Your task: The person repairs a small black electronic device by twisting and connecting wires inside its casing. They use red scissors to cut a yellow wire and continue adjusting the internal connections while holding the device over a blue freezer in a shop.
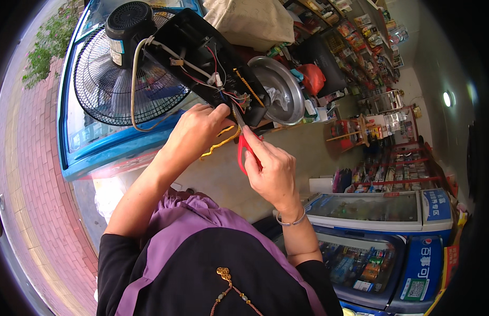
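Observation:
The opened black housing (202, 58) of an electric fan lies in front of me, its coloured wires (236, 97) showing. Behind its left side is the round wire-caged fan head (118, 79) with a black motor cover. At the housing's near edge, my left hand (200, 126) is closed beside the wires; its fingertips hide what they pinch. My right hand (271, 168) grips red-handled scissors (241, 155), the blades pointing in among the wires close to my left fingers. A yellow strand (218, 143) hangs below the housing between my hands.
The fan rests on a blue-framed freezer (71, 163). A metal basin (294, 108) with crumpled white material stands right of the housing, near a red plastic bag (311, 79). Beige cloth (250, 23) lies behind. Display freezers (365, 208) and stocked shelves fill the right side.

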Motion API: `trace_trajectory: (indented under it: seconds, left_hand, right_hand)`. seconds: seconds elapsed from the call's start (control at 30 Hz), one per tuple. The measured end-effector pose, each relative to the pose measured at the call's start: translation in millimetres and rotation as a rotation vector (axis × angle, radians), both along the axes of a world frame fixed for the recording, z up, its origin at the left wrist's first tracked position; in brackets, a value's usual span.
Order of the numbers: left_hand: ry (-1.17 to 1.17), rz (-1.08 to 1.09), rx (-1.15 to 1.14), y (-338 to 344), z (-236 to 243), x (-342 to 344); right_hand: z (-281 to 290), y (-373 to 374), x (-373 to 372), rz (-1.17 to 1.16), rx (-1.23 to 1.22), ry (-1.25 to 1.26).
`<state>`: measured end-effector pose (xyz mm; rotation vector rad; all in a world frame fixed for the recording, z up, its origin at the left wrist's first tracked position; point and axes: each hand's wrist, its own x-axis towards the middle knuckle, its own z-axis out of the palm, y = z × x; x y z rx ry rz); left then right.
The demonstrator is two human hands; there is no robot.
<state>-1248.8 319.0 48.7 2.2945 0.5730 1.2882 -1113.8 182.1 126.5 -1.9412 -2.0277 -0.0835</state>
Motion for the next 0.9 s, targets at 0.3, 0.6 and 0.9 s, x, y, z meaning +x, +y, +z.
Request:
trace_trajectory:
  seconds: [0.3, 0.6, 0.9]
  left_hand:
    - [0.015, 0.039, -0.015, 2.3, 5.2, -6.1]
    - [0.017, 0.025, -0.015, 0.3, 7.2, -9.9]
    - [-0.018, 0.005, -0.030, 1.0, 2.6, -9.2]
  right_hand:
    - [-6.1, -5.6, 2.3, 0.064, 0.144, -0.004]
    - [-2.3, -1.5, 1.3, 0.074, 0.136, -0.011]
    - [-7.8, 1.0, -0.7, 0.082, 0.140, -0.030]
